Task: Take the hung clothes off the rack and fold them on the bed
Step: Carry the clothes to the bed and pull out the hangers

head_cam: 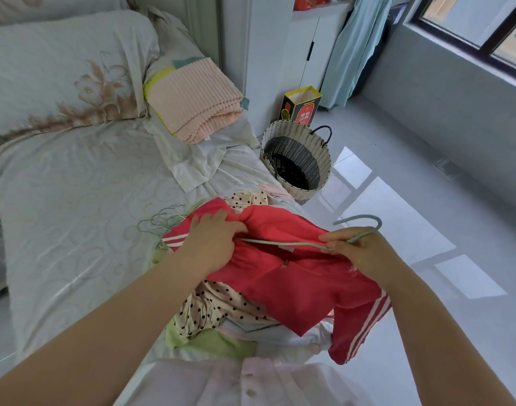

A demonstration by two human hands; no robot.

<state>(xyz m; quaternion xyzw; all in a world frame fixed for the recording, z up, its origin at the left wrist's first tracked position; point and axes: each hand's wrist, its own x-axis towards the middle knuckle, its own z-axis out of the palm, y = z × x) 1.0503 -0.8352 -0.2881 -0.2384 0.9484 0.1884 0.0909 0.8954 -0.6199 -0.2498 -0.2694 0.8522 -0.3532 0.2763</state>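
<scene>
Under both grips: bed (75, 200) edge, clothes heaped. Red jacket (294, 282) on top, polka-dot garment (215, 306) beneath. Wicker basket (325, 171) beyond the hands, on floor. Left hand (212, 241) clutches jacket fabric; right hand (365, 253) pinches green hanger (280, 244), wire running into jacket.

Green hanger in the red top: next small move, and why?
Probably draw the green hanger out rightward with the right hand, which pinches it near the hook, while the left hand grips the red top; the hanger's far end sits under bunched fabric.
</scene>
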